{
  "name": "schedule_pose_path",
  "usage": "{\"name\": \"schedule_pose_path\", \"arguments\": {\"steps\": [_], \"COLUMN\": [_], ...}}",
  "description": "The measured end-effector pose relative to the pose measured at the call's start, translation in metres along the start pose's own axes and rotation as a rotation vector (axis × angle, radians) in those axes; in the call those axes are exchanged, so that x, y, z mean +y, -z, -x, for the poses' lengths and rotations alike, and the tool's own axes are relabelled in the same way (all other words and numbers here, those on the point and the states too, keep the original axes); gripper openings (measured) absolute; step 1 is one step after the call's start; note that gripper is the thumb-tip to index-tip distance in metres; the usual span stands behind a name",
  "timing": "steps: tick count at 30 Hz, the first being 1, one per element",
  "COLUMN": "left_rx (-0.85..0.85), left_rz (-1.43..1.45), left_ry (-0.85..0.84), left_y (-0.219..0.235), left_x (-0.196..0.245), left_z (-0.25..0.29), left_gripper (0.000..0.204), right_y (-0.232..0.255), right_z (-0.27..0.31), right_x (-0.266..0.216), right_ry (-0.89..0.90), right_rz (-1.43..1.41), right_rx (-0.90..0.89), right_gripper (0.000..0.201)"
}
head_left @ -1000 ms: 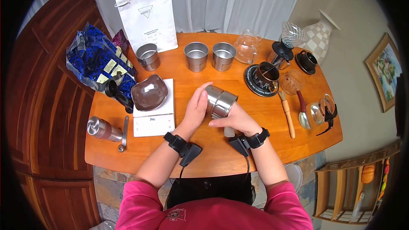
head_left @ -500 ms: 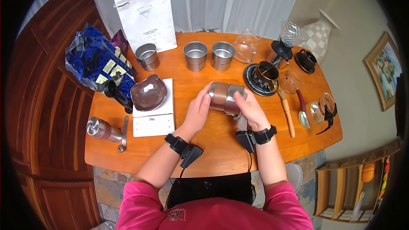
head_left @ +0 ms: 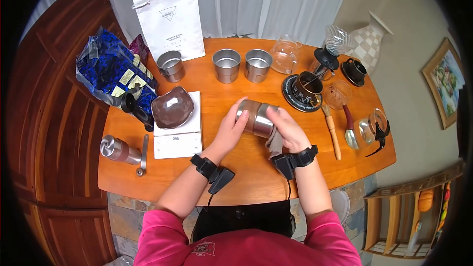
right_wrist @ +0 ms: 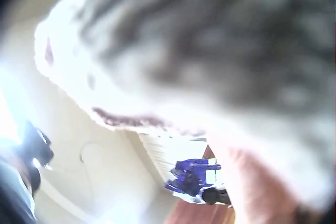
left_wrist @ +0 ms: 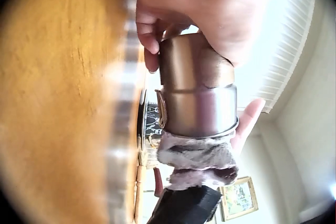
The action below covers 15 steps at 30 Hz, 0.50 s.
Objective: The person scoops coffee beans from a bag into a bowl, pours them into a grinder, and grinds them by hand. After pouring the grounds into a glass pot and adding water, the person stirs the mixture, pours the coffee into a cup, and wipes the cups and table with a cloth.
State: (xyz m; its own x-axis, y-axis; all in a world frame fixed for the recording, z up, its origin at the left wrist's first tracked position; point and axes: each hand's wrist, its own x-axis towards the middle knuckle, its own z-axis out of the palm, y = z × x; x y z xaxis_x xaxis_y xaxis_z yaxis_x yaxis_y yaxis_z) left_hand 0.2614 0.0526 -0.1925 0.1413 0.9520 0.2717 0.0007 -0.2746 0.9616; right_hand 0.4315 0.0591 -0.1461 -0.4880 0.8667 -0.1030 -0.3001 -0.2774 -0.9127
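Note:
In the head view a metal cup (head_left: 256,127) is held tilted above the table, its mouth toward the right. My left hand (head_left: 227,130) grips it around the base end. A grey cloth (left_wrist: 197,156) bulges out of the cup's mouth in the left wrist view. My right hand (head_left: 291,133) holds this cloth at the mouth, with the thumb along the cup's outside; its other fingers are largely hidden. Blurred cloth fills most of the right wrist view. Behind the hands stand more metal cups (head_left: 226,73).
To the left are a white scale (head_left: 177,147) bearing a brown dish (head_left: 172,111), a hand grinder (head_left: 118,149) and a crank (head_left: 144,152). A brush (head_left: 333,135), a glass pot (head_left: 364,135) and a dark cup on a saucer (head_left: 294,99) stand right. A white bag (head_left: 170,19) stands behind.
The held cup has turned in the hands and its mouth now points right. My right hand has shifted right, its thumb now on the cup's outside, and more cloth hangs below it.

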Motion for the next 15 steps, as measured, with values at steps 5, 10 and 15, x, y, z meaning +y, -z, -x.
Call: {"name": "schedule_pose_path", "arguments": {"steps": [5,10,15], "left_rx": [-0.092,-0.064,0.009], "left_rz": [0.088,0.107,0.187], "left_ry": [-0.091,-0.101,0.181], "left_y": [0.002,0.005,0.004], "left_x": [0.017,0.012,0.001], "left_z": [0.002,0.001,0.001], "left_gripper": [0.049,0.046,0.046], "right_y": [-0.009,-0.008,-0.009], "right_z": [-0.001,0.002,0.000], "right_x": [-0.006,-0.002,0.003], "right_ry": [-0.116,0.127,0.204], "right_rz": [-0.532,0.004,0.405], "right_rx": [0.307,0.171,0.061], "right_gripper": [0.047,0.041,0.038]}}
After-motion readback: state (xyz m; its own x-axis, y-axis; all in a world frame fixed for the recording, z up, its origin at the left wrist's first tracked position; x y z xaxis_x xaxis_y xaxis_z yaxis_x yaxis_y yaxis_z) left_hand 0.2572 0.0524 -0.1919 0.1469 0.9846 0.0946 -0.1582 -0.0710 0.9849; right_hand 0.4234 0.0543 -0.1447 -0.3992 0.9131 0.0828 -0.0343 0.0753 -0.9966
